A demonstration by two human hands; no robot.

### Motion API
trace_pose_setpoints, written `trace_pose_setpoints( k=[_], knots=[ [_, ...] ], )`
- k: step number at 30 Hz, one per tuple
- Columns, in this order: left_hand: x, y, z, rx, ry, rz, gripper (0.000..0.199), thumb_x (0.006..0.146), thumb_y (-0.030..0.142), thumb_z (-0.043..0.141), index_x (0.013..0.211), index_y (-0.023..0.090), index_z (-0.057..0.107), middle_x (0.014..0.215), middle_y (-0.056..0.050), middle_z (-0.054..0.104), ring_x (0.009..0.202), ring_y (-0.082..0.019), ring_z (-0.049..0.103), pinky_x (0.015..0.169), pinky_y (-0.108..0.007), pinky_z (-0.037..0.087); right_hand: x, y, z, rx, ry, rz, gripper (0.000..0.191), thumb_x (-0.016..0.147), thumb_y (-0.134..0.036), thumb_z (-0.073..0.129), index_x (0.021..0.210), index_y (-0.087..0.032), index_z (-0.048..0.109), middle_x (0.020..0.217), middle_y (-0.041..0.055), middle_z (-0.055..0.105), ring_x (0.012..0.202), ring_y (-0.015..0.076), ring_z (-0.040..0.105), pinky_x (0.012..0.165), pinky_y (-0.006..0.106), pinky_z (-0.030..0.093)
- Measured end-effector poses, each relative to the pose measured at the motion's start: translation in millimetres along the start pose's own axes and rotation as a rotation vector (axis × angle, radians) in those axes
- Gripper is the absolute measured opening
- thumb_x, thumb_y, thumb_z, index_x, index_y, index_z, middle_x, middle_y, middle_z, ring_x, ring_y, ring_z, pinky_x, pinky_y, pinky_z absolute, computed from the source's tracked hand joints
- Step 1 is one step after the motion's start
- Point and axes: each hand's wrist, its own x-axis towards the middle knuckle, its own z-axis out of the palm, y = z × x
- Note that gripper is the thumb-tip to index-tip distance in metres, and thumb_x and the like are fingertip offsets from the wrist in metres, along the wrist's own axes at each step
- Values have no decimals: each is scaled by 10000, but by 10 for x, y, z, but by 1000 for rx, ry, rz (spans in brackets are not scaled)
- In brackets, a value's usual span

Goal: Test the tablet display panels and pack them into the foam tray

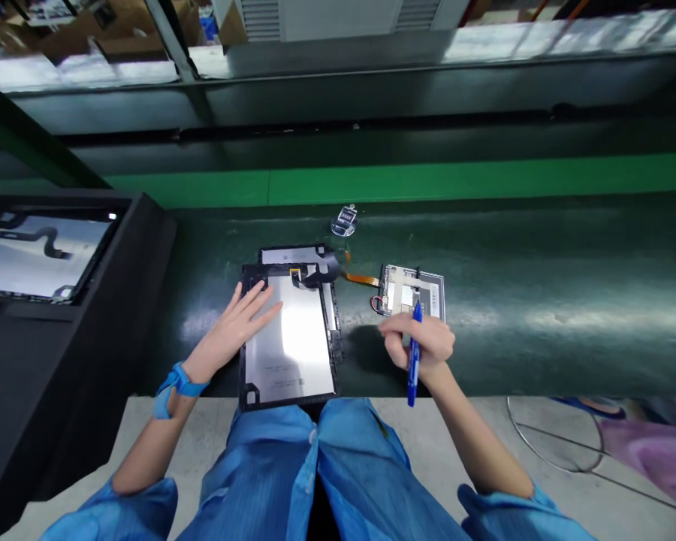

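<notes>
My left hand (239, 328) lies with fingers spread on the upper left side of a tablet screen panel (293, 338) with a silvery back and black frame. Its lower edge reaches the table's front edge. Under it, a second panel (290, 256) sticks out at the top and right. An orange flat cable (362, 279) runs from the panels to a small circuit board unit (435, 293) with taped parts. My right hand (422, 338) is closed around a blue marker pen (414, 364), just in front of that unit. The pen slants, its upper end near the board.
A small clear plastic piece with a printed label (345, 220) lies behind the panels on the green table (541, 278). At the left stands a black box-like stand (107, 300) with another screen panel (45, 252) in it. Cardboard boxes (113, 34) sit beyond the rail.
</notes>
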Motion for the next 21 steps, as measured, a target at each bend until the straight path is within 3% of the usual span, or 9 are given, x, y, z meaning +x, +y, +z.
trace_pose_setpoints(
  k=[3,5,7,9,11,13,15,18,21],
  knots=[
    [-5,-55,-40,21,-40,13,653,985,-23,327,1589,221,284,1604,-188,344,1542,-286,140,1209,-637,224,223,87,19,83,-152,247,269,879,-198,613,1147,-204,638,657,-28,656,473,130,574,539,269,503],
    [-12,-85,-73,29,-86,12,619,985,-18,315,1566,195,343,1610,-185,333,1532,-281,197,1216,-590,255,402,204,97,165,-281,356,601,841,-288,696,1402,-196,503,947,37,731,510,133,580,611,307,527],
    [-7,-96,-120,27,-156,-20,667,942,-65,280,1549,190,384,1623,-172,310,1521,-279,241,1212,-570,278,567,342,199,220,-383,369,790,786,-320,738,1493,-211,402,1284,105,653,524,116,554,643,330,515],
    [47,-73,-188,15,-210,-100,739,866,-106,270,1530,179,423,1622,-169,310,1515,-302,253,1192,-606,290,688,459,293,324,-489,369,733,769,-317,736,1443,-207,471,1302,102,638,548,110,532,660,322,488],
    [186,-1,-271,-36,-183,-182,704,846,-71,319,1501,144,462,1607,-181,334,1511,-324,257,1181,-640,276,751,524,351,465,-579,389,481,799,-321,714,1251,-183,625,1016,48,707,578,119,521,651,295,446],
    [418,121,-346,-163,-43,-245,565,910,54,399,1461,117,505,1574,-175,400,1498,-312,305,1205,-606,257,761,535,363,581,-600,420,242,845,-351,691,1001,-165,684,763,3,637,580,118,489,613,270,391],
    [711,272,-381,-376,156,-318,448,965,213,465,1392,129,572,1483,-141,534,1432,-278,436,1213,-526,296,739,519,341,638,-589,444,212,873,-372,676,861,-162,651,680,-18,561,564,108,447,585,259,351],
    [1132,479,-324,-769,245,-455,345,916,294,574,1213,153,677,1179,-110,733,1144,-253,670,1043,-419,493,696,500,289,682,-575,463,231,883,-377,680,819,-165,617,682,-19,547,577,110,453,592,254,356],
    [1395,594,-189,-1100,198,-530,197,844,272,615,972,140,688,742,-46,718,727,-186,696,725,-298,544,675,511,252,686,-572,469,241,863,-382,707,821,-164,615,705,-11,562,600,116,472,603,248,378]
  ],
)
